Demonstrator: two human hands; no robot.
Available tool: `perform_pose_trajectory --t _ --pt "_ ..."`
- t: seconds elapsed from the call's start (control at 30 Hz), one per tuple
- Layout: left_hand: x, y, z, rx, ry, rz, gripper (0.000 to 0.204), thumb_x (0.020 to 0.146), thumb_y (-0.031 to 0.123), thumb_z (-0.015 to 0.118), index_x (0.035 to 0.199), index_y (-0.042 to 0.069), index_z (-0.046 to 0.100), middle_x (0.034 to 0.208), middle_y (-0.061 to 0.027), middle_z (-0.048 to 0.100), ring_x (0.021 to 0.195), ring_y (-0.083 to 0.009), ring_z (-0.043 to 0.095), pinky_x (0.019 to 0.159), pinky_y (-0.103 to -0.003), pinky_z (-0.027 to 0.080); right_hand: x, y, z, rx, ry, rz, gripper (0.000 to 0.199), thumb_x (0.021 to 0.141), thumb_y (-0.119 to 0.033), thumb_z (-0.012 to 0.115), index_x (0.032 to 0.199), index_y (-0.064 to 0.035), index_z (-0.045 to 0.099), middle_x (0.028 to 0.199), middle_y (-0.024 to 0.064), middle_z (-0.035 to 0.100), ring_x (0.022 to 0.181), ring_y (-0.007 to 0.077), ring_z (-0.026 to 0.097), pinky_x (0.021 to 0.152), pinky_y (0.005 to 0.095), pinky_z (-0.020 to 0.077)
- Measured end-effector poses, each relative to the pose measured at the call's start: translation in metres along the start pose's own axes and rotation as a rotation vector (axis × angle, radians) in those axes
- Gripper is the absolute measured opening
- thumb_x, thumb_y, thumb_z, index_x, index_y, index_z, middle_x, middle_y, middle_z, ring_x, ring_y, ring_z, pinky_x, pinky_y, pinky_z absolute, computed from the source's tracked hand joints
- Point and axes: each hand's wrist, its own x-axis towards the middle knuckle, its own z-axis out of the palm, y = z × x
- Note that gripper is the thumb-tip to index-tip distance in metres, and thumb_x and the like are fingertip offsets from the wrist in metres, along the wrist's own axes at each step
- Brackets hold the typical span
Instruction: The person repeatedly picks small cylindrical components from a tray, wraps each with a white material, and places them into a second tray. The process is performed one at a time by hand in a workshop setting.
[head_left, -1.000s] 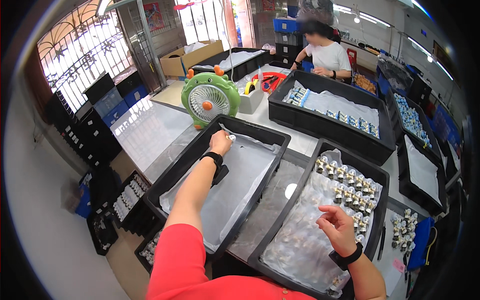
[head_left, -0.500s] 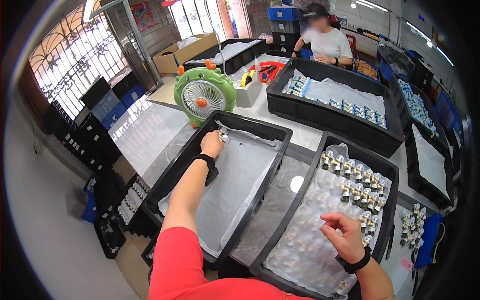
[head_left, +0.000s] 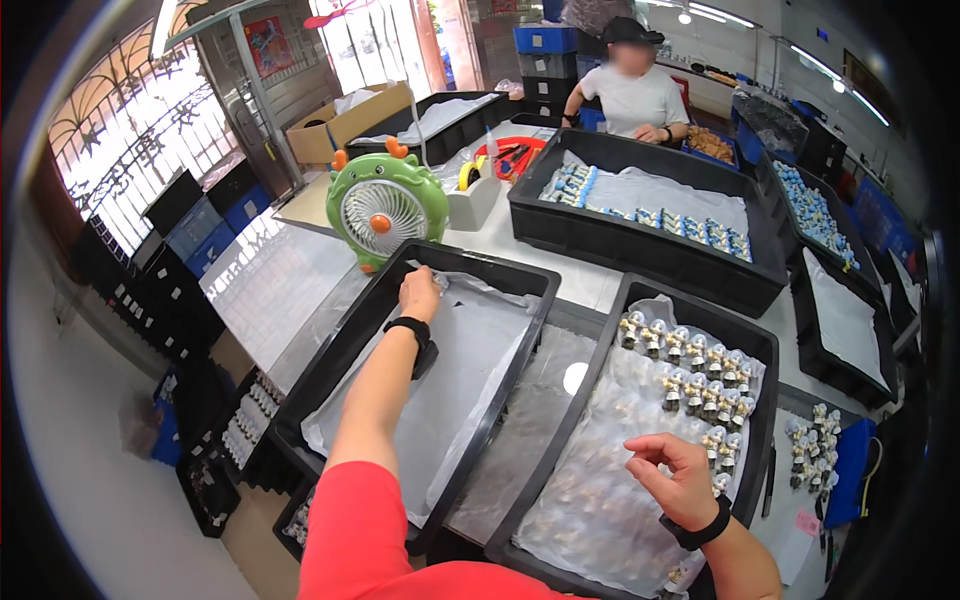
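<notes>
Figurines [head_left: 690, 393] with pale heads and dark bases lie in rows in the right tray [head_left: 705, 303], filling it from twelve round to three o'clock. A pale, thin sheet [head_left: 590, 470] spreads across the rest of that tray, with blurred shapes showing through it. The right hand [head_left: 676, 480] is over the tray toward five o'clock, just beside the lower figurines. Its thumb and fingers curl loosely with a gap between them, and it grips nothing that shows.

The left hand [head_left: 419, 294] reaches to twelve o'clock inside the left tray [head_left: 500, 268], its arm running back toward six. Its fingertips point away and are hidden, so I cannot tell whether they hold anything. White lining [head_left: 455, 365] covers the floor of this tray, creased along the sides. Both wrists wear black bands.

Beyond the left tray, at eleven o'clock, stands a green fan [head_left: 385, 208] with orange horns. A grey holder [head_left: 472, 210] sits just beside it, and past that, at twelve, is a red dish [head_left: 515, 155] of tools. At two o'clock a large black tray [head_left: 640, 245] holds blue-and-white pieces; behind it, toward one, sits a co-worker in a white shirt [head_left: 637, 102]. A blue pouch [head_left: 850, 475] lies at four o'clock beside a loose cluster of figurines.
</notes>
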Motion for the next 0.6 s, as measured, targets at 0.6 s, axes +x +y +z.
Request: perform_pose_trajectory --t 0.6 --pt "-0.278 0.134 -0.328 -1.439 -1.154 1.674 0.025 0.093 0.018 0.052 0.087 -0.003 0.065 0.086 -0.0159 0.062 0.068 -0.0224 0.061 0.055 -0.031 0.046 -0.094 -0.183 -0.045 0.445 -0.759 -1.015 0.022 0.089 -0.014 0.047 0.076 -0.0068 0.062 0.076 0.0065 0.06 0.058 0.0223 0.057 0.053 0.032 0.0431"
